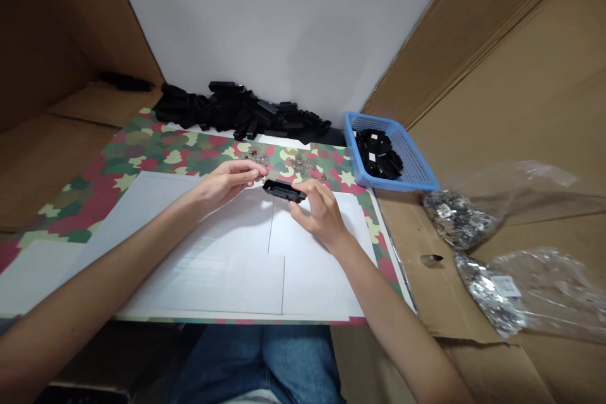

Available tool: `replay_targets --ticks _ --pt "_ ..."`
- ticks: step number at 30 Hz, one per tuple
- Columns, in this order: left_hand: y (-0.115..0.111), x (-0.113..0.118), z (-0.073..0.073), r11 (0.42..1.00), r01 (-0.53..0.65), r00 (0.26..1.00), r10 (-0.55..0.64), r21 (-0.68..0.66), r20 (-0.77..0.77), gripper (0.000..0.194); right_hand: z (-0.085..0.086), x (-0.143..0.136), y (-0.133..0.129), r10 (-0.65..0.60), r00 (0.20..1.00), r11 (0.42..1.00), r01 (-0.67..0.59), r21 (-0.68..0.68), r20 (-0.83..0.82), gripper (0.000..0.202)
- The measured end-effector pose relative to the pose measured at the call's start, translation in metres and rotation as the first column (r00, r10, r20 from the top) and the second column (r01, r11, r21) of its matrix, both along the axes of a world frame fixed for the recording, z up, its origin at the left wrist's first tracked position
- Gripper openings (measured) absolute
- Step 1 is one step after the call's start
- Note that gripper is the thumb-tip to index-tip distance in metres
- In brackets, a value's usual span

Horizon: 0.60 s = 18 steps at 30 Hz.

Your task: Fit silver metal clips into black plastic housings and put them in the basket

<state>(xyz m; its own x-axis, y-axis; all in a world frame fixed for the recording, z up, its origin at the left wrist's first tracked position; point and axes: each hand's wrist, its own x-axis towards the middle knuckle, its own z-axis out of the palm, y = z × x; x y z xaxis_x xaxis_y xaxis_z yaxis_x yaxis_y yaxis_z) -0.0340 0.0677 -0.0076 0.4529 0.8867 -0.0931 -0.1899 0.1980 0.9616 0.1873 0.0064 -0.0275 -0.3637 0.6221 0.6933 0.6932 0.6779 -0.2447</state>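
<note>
My right hand [318, 211] grips a black plastic housing [283, 190] by its right end, its hollow side facing up, above the white paper [246, 278]. Just left of the housing is my left hand [231, 180], thumb and forefinger pinched together. Something tiny seems to sit at those fingertips, too small to name. Behind the hands lie two small piles of metal parts, a left pile [256, 156] and a right pile [302, 165], on the camouflage-patterned cover [189, 154].
A long heap of black plastic parts [237, 110] lines the back wall. At the right stands a blue basket [402, 186] with several black pieces inside. Beyond it, two clear bags of metal parts, an upper bag [457, 218] and a lower bag [490, 293], lie on cardboard.
</note>
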Motion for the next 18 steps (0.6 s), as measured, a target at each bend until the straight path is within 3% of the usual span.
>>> replay_targets --ticks 9,18 --pt "-0.0023 0.0041 -0.0055 0.970 -0.040 0.992 0.068 0.241 -0.110 0.026 0.0024 0.0008 -0.0006 0.001 1.000 0.997 -0.002 0.072 0.012 0.021" --pt "-0.0074 0.0081 -0.0019 0.935 -0.029 0.976 0.103 0.353 -0.193 0.028 0.0021 -0.0021 -0.0009 0.022 1.000 0.996 -0.023 0.082 0.011 0.023"
